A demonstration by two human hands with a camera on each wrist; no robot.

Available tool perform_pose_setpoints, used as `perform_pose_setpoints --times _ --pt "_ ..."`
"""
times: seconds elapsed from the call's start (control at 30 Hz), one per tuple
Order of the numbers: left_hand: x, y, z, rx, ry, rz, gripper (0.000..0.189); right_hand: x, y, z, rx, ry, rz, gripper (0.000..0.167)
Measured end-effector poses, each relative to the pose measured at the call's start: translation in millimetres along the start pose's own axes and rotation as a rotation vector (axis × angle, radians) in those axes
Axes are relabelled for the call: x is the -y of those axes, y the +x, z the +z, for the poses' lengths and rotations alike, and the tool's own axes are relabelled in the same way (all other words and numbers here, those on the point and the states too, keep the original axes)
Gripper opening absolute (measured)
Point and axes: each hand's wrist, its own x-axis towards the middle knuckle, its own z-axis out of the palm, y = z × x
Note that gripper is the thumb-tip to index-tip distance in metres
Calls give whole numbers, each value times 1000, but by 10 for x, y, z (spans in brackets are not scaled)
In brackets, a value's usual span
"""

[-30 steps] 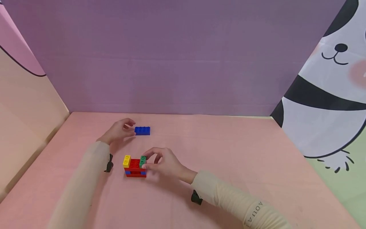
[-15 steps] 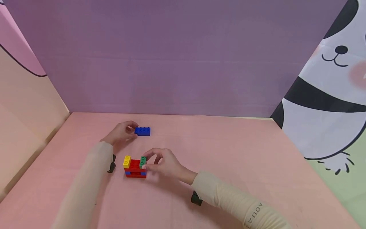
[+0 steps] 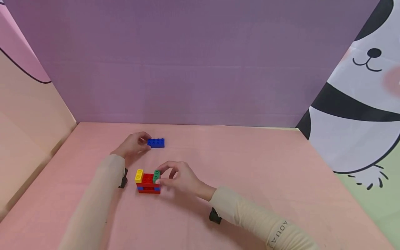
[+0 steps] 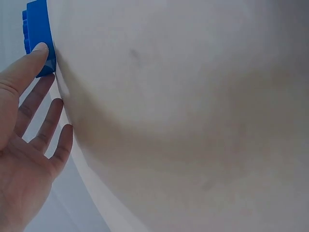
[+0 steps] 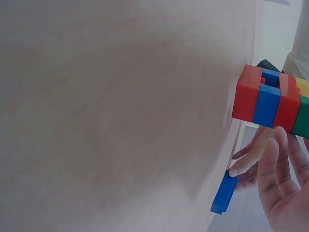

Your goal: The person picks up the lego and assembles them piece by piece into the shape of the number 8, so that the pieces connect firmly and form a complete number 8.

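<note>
On the pink table stands a small stack of toy building bricks: red (image 3: 148, 178) and blue layers, with a yellow brick (image 3: 139, 176) on the top left end and a green brick (image 3: 156, 176) on the top right end. My right hand (image 3: 182, 178) pinches the green brick between thumb and index finger. Farther back, a blue brick (image 3: 156, 143) lies flat with its studs up. My left hand (image 3: 133, 144) holds that brick by its left end. In the left wrist view the thumb (image 4: 39, 50) presses on the blue brick (image 4: 39, 29); the index fingertip is hidden behind it.
A purple backdrop (image 3: 187, 62) rises behind the table's far edge. To the right is a panel with a panda print (image 3: 359, 139), and a beige panel (image 3: 31, 121) borders the left side. The brick stack sits just in front of the left hand's forearm area.
My left hand has moved slightly right and its fingers have closed onto the left end of the blue brick. The right hand and the stack look unmoved.
</note>
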Motion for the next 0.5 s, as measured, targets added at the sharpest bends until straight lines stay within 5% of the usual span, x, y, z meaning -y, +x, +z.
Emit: perform_pose_setpoints --times 0.5 --pt "0 -4 -18 19 -10 -32 42 -17 5 7 3 7 7 26"
